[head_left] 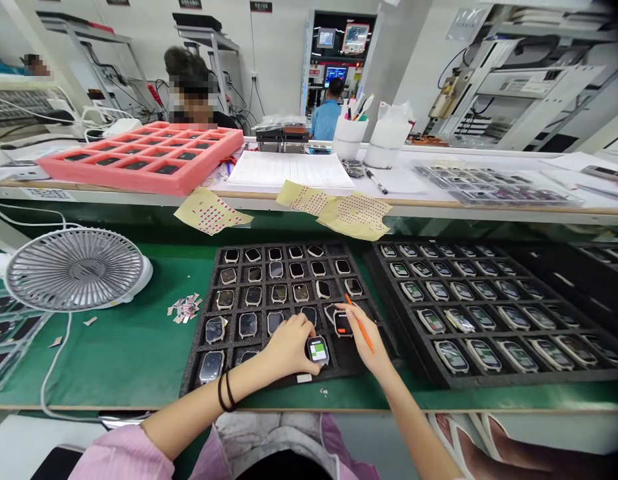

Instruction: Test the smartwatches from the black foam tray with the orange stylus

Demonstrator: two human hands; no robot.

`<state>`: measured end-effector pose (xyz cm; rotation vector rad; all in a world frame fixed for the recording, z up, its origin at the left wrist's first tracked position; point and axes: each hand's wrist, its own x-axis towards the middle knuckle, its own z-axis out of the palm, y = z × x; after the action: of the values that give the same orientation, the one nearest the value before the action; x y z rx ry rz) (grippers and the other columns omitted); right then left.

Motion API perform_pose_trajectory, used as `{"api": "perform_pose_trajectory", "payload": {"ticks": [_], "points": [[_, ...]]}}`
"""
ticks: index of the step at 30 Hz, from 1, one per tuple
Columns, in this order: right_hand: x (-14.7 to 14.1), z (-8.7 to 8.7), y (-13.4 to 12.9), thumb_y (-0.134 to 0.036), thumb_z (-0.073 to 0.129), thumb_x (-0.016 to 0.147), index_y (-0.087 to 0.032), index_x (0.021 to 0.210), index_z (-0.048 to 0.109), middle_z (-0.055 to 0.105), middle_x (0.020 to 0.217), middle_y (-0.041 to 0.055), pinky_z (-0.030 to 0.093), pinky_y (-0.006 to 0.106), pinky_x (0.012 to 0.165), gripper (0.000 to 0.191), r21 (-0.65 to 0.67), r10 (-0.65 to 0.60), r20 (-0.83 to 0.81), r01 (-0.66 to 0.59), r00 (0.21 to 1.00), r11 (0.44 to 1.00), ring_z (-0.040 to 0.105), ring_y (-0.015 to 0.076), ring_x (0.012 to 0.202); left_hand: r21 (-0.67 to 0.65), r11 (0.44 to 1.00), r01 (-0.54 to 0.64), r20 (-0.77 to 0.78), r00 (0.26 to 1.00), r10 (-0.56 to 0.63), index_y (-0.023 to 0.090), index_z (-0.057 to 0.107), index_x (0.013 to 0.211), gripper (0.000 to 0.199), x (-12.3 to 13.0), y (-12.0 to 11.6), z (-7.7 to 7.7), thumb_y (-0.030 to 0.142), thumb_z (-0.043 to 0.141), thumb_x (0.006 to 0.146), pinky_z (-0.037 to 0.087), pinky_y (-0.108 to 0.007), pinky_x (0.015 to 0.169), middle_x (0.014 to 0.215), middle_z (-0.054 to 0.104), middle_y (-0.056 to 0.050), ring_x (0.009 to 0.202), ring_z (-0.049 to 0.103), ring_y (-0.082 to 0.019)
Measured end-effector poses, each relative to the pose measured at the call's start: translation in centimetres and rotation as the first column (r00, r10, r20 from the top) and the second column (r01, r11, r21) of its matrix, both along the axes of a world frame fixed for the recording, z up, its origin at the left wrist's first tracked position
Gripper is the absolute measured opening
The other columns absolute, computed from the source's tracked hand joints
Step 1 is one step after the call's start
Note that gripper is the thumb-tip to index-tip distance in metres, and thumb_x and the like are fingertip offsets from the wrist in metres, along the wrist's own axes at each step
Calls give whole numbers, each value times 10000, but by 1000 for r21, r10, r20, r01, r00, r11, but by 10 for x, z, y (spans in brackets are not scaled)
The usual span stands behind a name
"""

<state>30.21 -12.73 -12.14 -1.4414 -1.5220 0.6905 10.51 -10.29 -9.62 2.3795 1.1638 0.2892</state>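
Observation:
A dark foam tray (241, 311) holding rows of square smartwatches lies on the green mat in front of me. Near its front edge, my left hand (292, 343) grips a watch (319, 351) by its sides; its lit screen shows green and white. An orange pen-like tool (359, 324) is held in my right hand (366, 337), pointing up and left. Beside those fingers, in the tray's right part, a tilted watch (343, 321) shows a red-orange patch on its screen. Whether my right fingers touch that watch is unclear.
A second watch-filled tray (439, 379) lies to the right. A grey fan (79, 270) and small scattered pieces (185, 308) are on the left. A raised shelf (259, 200) spans the back, carrying a pink foam tray (139, 157), papers and pen holders. Other people sit beyond.

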Motion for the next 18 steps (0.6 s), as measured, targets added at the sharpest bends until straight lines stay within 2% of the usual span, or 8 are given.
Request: {"api": "perform_pose_trajectory", "payload": {"ticks": [2, 5, 7, 8, 10, 13, 15, 18], "points": [[12, 1, 12, -457, 417, 925, -181, 1051, 654, 684, 1101, 119, 468, 441, 940, 385, 14, -52, -26, 52, 998, 999, 624, 275, 1059, -74, 996, -51, 131, 990, 60, 171, 524, 804, 366, -8, 6, 4, 245, 762, 535, 478, -374, 744, 892, 595, -62, 843, 577, -255], [27, 8, 25, -506, 454, 891, -176, 1082, 638, 709, 896, 100, 562, 353, 587, 423, -77, -122, -180, 110, 976, 991, 689, 236, 689, -301, 951, -68, 382, 905, 186, 185, 474, 832, 357, -20, 22, 9, 194, 729, 582, 476, -296, 636, 843, 617, -26, 774, 604, -201], [28, 17, 32, -519, 495, 865, -169, 1094, 622, 659, 639, 36, 470, 275, 373, 437, -144, -109, -327, 65, 939, 988, 623, 194, 465, -464, 886, -5, 529, 801, 282, 190, 430, 855, 390, -25, 37, 9, 202, 727, 602, 451, -234, 541, 825, 624, -12, 700, 614, -162], [24, 23, 36, -516, 520, 851, -165, 1092, 618, 616, 555, 7, 426, 250, 327, 437, -157, -79, -394, 18, 916, 987, 597, 184, 418, -516, 856, 19, 582, 741, 335, 189, 418, 871, 410, -26, 45, 8, 202, 729, 604, 436, -211, 506, 832, 624, -9, 657, 612, -140], [10, 36, 45, -492, 565, 830, -160, 1077, 615, 588, 524, -12, 396, 224, 305, 417, -152, 10, -495, -98, 869, 983, 584, 167, 398, -557, 830, 40, 663, 622, 416, 186, 413, 931, 454, -26, 58, 6, 194, 734, 610, 433, -190, 492, 845, 629, -10, 622, 615, -116], [-17, 51, 61, -461, 567, 833, -160, 1070, 605, 599, 573, -7, 410, 214, 325, 386, -131, 120, -592, -243, 797, 961, 598, 153, 420, -520, 854, 24, 747, 498, 440, 185, 439, 1035, 505, -28, 70, 0, 197, 741, 631, 458, -186, 534, 902, 645, -33, 663, 630, -107], [-33, 54, 73, -434, 577, 828, -173, 1089, 592, 610, 607, -2, 438, 221, 358, 370, -111, 188, -642, -333, 744, 936, 627, 163, 474, -503, 864, -7, 764, 465, 448, 189, 449, 1110, 519, -32, 72, -4, 259, 721, 673, 427, -169, 479, 944, 641, -56, 656, 627, -110], [-46, 47, 86, -378, 617, 802, -199, 1120, 575, 637, 717, 15, 465, 222, 397, 368, -64, 248, -685, -396, 686, 916, 651, 167, 554, -513, 858, -27, 762, 445, 470, 190, 451, 1177, 521, -39, 72, -9, 355, 666, 732, 379, -161, 414, 974, 630, -76, 646, 622, -122]]}}
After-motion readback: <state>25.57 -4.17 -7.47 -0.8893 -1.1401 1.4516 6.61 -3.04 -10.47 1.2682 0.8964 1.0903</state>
